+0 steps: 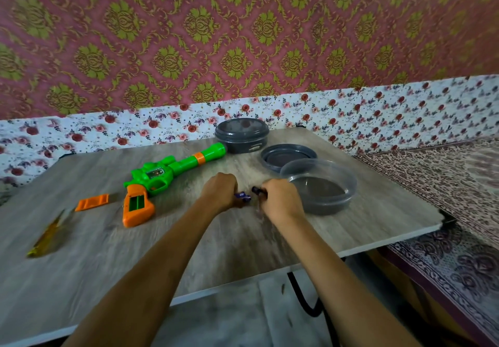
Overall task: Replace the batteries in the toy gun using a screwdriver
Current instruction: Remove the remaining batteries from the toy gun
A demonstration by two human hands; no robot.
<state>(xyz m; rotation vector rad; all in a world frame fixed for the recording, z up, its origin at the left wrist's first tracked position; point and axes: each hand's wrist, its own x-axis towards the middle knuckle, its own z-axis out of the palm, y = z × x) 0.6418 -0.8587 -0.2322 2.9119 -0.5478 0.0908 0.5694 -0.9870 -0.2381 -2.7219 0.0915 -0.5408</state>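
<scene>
Near the frame's centre, on the grey wooden table [108,265], the left hand [220,191] curls round a bluish battery [243,196]. The right hand [280,198], just beside it, grips a dark battery [258,190]. At lower left lies the yellow screwdriver [48,234], with an orange battery cover [91,202] beyond it. Left of the hands rests the green and orange toy gun [162,176], its grip compartment open. To the right sits a clear tub [321,184], then a grey lid [287,157] and a closed grey container [242,136] farthest back.
</scene>
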